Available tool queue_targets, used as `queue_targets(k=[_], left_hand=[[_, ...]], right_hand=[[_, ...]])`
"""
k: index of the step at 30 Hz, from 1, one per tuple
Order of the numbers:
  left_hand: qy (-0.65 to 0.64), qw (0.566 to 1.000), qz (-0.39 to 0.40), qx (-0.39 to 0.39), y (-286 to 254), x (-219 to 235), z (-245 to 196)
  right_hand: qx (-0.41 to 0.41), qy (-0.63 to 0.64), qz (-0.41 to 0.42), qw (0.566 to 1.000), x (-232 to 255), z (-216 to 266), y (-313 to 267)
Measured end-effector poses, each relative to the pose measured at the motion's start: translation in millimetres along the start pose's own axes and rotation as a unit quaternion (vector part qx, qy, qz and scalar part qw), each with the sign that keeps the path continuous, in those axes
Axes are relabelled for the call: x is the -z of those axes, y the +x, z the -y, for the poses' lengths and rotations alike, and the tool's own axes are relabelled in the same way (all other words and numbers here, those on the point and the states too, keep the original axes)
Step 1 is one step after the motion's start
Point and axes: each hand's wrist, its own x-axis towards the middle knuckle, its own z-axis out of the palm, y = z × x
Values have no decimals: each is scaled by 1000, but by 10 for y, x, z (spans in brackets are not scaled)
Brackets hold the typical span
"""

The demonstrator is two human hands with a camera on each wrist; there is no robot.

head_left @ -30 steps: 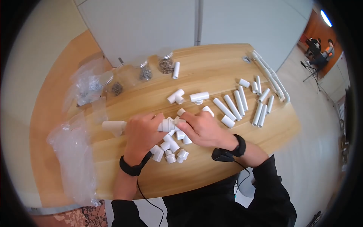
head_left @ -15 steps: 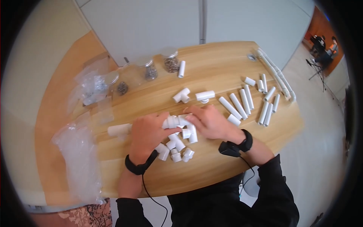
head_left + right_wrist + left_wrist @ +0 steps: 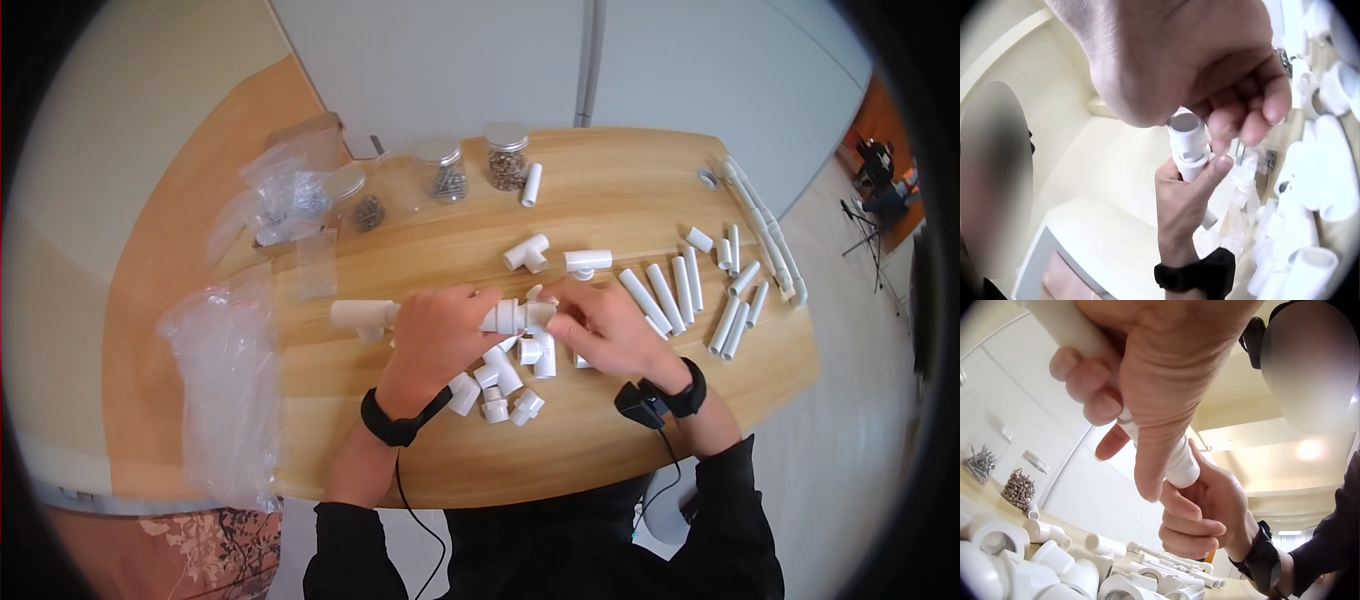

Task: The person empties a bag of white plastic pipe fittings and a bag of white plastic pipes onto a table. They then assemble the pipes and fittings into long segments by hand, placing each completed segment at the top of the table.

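From the head, the left hand has its fingers wrapped round a long white pipe, over small white bits on the worktop. From the left wrist, the right hand has bent fingers by the pipe's end. From the right wrist, I can't tell if they grip it.

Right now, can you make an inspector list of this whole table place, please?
Surface: wooden table, nothing spilled that I can see.
Job's things: joined white pipe piece held up; loose fittings under it, straight pipes to the right.
Clutter: crinkly plastic bags on the left; jars at the back.
Hands: left curls round the joined piece; right is at its end, grip unclear.
Cables: one black cable hangs from each wrist.
Surroundings: pale panels behind.
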Motion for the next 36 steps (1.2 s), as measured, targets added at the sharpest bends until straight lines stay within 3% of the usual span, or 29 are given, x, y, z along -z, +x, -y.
queue_targets(k=[1, 3, 4, 7, 11, 13, 15, 18, 19, 20, 21, 23, 24, 26, 29, 31, 32, 33, 35, 36], left_hand=[[4, 1000, -1, 7, -7, -1, 9], [-37, 999, -6, 2, -2, -9, 26], [-36, 999, -6, 2, -5, -3, 28], [8, 1000, 14, -2, -3, -6, 11], [12, 1000, 9, -2, 0, -30, 11], [1, 1000, -9, 7, -21, -34, 28], [-22, 1000, -9, 3, -16, -47, 40], [14, 1000, 3, 8, -26, -55, 28], [34, 999, 8, 6, -28, -57, 26], [39, 999, 8, 7, -21, -47, 13], [24, 1000, 17, 10, -11, -29, -11], [8, 1000, 27, 12, -10, -15, -14], [-21, 1000, 5, 15, -11, -18, -6], [-51, 998, -16, 18, -15, -32, 11], [-43, 999, 4, 22, -11, -22, 45], [21, 999, 5, 33, -20, -18, 12], [14, 1000, 7, 24, -12, -30, -19], [0, 1000, 9, 6, 3, -38, -48], [-17, 1000, 13, -15, 6, -37, -67], [-26, 1000, -2, -16, 4, -23, -54]], right_hand=[[5, 2, 6, 1000, -63, -12, 7], [186, -42, -137, 972, -178, -85, 31], [187, -41, -137, 972, -190, -107, 42], [-13, -20, 17, 1000, -179, -174, 40], [-17, -1, 45, 999, -102, -170, 27], [149, -38, -114, 981, -84, 9, 3], [185, -57, -122, 974, -148, -41, 18], [77, -12, -60, 995, -257, -110, 10], [81, -8, -59, 995, -268, -166, 21], [-26, 144, -13, 989, -270, -241, 39], [-133, 290, 35, 947, -248, -306, 46], [-133, 271, 64, 951, -136, -250, 8], [-22, 169, -17, 985, -103, -122, -15], [155, -30, -146, 977, -105, 53, -9], [225, -111, -158, 955, -259, -92, 31], [187, -80, -163, 965, -298, -130, 26], [32, 78, -92, 992, -257, -162, 42], [-121, 235, -18, 964, -208, -190, 68], [-123, 231, -14, 965, -155, -200, 68], [-35, 161, -54, 985, -131, -188, 47]])
